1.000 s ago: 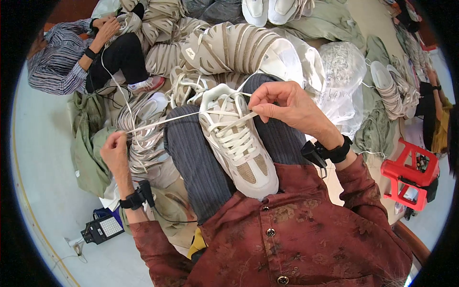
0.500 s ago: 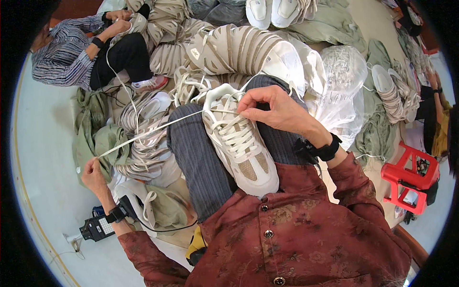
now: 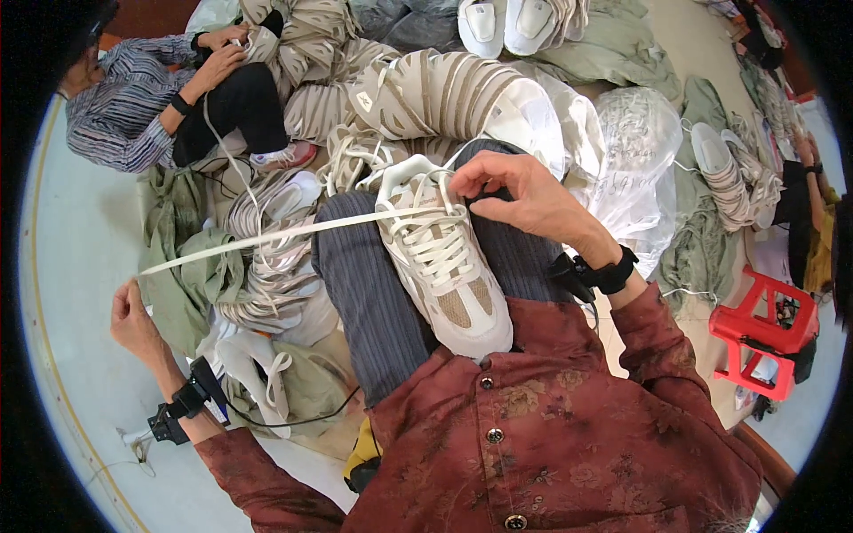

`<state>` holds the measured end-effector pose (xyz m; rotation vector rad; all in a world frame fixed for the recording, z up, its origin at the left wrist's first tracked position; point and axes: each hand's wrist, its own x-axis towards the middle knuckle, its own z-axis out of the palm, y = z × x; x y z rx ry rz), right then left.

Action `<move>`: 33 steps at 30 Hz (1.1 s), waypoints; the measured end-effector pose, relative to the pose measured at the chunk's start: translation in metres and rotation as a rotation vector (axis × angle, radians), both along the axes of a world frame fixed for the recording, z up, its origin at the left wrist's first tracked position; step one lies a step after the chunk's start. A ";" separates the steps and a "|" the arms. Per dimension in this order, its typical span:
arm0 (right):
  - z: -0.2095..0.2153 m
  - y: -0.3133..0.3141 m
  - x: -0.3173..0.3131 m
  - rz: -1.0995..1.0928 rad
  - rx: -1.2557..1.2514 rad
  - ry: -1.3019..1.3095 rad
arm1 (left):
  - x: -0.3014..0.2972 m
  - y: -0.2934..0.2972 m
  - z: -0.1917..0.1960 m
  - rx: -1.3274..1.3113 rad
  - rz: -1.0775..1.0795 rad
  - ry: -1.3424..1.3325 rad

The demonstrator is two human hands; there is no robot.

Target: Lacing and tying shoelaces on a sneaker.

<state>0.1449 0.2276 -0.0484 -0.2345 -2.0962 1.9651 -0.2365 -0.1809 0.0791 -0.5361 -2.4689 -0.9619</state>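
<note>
A white and beige sneaker (image 3: 442, 266) lies across my lap, its toe pointing toward me and its collar away. Cream laces criss-cross over its tongue. From the top eyelets a long flat shoelace (image 3: 284, 234) runs taut to the left. Its far end is pinched in my left hand (image 3: 133, 324), which is raised out over the floor. My right hand (image 3: 524, 200) is at the right side of the shoe's collar, fingers curled and thumb below. What its fingertips grip there is too small to make out.
Stacked beige sneaker parts (image 3: 435, 93) curve beyond my knees. A striped-shirted person (image 3: 133, 107) handles a shoe at the upper left. A clear plastic bag (image 3: 635, 160) stands at the right, with a red stool (image 3: 764, 333) farther right. Green cloth (image 3: 182, 258) and more shoe pieces lie left.
My left hand has moved farther left and slightly up, drawing out more shoelace. My right hand has shifted slightly right, from the tongue to the collar's right edge.
</note>
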 end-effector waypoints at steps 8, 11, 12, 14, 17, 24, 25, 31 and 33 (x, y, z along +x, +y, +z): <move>0.017 -0.013 0.016 -0.043 -0.108 -0.087 | -0.001 0.050 0.044 0.082 -0.056 0.057; 0.021 -0.021 0.009 -0.008 0.250 -0.001 | -0.001 0.066 0.078 0.028 -0.041 0.162; 0.020 -0.024 0.005 -0.012 0.251 -0.001 | -0.006 0.071 0.081 0.029 -0.045 0.163; 0.014 -0.026 0.000 -0.079 0.320 0.105 | -0.015 0.076 0.084 0.085 -0.107 0.170; 0.024 -0.024 0.000 -0.123 0.431 0.009 | -0.017 0.076 0.076 0.096 -0.150 0.195; 0.024 0.003 0.020 -0.222 0.265 -0.152 | -0.001 0.064 0.073 0.149 -0.164 -0.004; 0.021 -0.001 0.022 -0.195 0.181 -0.174 | 0.005 0.072 0.072 0.271 -0.190 -0.103; 0.003 -0.015 0.003 -0.051 0.139 -0.090 | -0.007 0.061 0.068 0.750 -0.367 -0.529; -0.005 -0.011 -0.005 -0.041 0.099 -0.075 | -0.019 0.048 0.065 0.816 -0.451 -0.649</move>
